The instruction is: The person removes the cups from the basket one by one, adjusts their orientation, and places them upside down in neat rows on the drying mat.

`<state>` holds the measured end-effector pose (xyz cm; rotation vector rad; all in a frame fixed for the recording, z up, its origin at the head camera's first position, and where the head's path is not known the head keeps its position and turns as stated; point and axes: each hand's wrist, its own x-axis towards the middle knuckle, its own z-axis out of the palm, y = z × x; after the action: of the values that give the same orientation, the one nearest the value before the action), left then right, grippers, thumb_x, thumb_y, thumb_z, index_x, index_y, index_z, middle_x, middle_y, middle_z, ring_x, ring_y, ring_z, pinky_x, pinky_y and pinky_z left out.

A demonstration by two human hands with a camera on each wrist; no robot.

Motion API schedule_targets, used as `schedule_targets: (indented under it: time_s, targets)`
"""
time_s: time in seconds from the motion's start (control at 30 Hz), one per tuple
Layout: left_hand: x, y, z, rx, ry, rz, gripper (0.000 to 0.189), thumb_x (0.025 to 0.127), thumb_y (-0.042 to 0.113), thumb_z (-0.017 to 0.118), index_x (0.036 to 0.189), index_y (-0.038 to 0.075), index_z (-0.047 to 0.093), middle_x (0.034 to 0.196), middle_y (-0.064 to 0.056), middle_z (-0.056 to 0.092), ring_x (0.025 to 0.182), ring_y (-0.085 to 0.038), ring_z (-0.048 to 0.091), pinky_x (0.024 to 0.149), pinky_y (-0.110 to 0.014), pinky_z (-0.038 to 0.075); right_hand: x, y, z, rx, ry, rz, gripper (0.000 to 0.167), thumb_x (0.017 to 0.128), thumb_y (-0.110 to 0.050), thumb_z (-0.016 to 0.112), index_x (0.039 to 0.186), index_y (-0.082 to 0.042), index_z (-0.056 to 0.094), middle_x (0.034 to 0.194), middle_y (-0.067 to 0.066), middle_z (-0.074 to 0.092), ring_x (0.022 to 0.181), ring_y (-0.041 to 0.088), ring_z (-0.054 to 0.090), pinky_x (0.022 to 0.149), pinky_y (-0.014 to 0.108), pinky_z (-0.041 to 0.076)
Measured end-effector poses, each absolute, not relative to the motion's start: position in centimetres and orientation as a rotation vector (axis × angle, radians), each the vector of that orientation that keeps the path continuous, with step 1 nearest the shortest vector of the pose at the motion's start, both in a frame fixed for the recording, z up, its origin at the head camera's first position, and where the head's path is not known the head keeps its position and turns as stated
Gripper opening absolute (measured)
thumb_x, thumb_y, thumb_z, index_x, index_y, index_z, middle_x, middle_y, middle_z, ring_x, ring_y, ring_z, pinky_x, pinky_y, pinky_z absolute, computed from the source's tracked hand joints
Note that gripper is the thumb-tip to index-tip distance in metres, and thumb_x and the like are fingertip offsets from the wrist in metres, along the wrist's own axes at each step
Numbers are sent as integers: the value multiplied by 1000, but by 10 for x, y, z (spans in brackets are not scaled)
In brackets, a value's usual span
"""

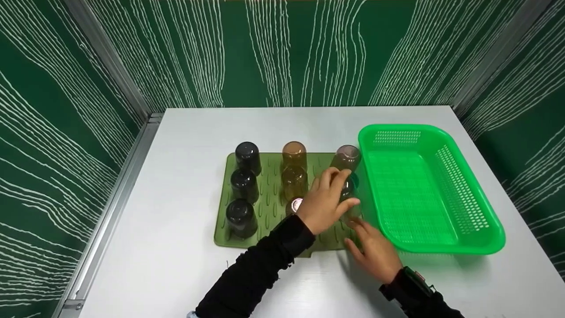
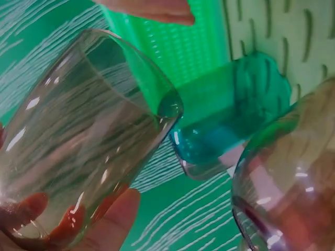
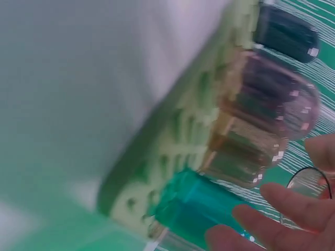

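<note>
My left hand [image 1: 324, 203] reaches over the right side of the green mat. Its fingers and thumb grip a clear drinking glass [image 2: 99, 130], tilted with its mouth toward the mat. Just below, my right hand [image 1: 375, 252] has its fingers extended, the fingertips right by that glass. Beside the held glass, a teal glass [image 2: 230, 115] stands upside down on the mat; in the head view my left hand mostly covers it. Behind it is a pale purple glass [image 1: 348, 155]. A pinkish glass [image 1: 291, 206] shows partly beside my left wrist.
Three dark glasses [image 1: 244, 183] stand upside down along the left of the green mat [image 1: 269, 221]. An amber glass [image 1: 294, 152] and a yellowish glass [image 1: 294, 183] occupy its middle. Close against the mat's right side sits a bright green basket [image 1: 479, 185]. Green walls surround the white table [image 1: 176, 212].
</note>
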<state>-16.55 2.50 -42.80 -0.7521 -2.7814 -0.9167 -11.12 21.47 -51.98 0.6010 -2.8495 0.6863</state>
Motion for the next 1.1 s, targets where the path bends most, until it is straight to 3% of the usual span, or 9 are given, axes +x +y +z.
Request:
schedule_targets:
  time_s: [0.17,0.43,0.77,1.1]
  targets:
    - [-162,34,-440,-800,-2776,-597,62,108,45,65,158,10,50,153,-23,56,130,-36,66,87,-32,65,-106,221,-530,588,-3007,509,48,97,-19,83,134,9,69,144,30,65,129,47,67,101,58,60]
    - [-161,53,-466,-850,-2734,-198,62,106,53,65,154,16,56,149,-14,60,121,-26,70,79,-22,64,-103,228,-537,563,-3207,448,63,101,-29,77,145,13,61,152,32,60,142,48,59,110,59,55]
    - [-167,70,-495,-896,-2819,-98,63,105,52,68,155,16,57,151,-15,58,122,-28,67,84,-25,65,-100,225,-538,561,-3303,440,79,105,-41,72,157,12,47,162,36,47,149,52,50,117,63,49]
    - [-167,76,-505,-855,-2829,-82,63,104,53,70,154,18,57,151,-14,58,122,-27,66,85,-26,65,-97,227,-538,597,-3258,446,76,104,-37,73,156,13,48,161,36,47,148,53,50,119,63,47]
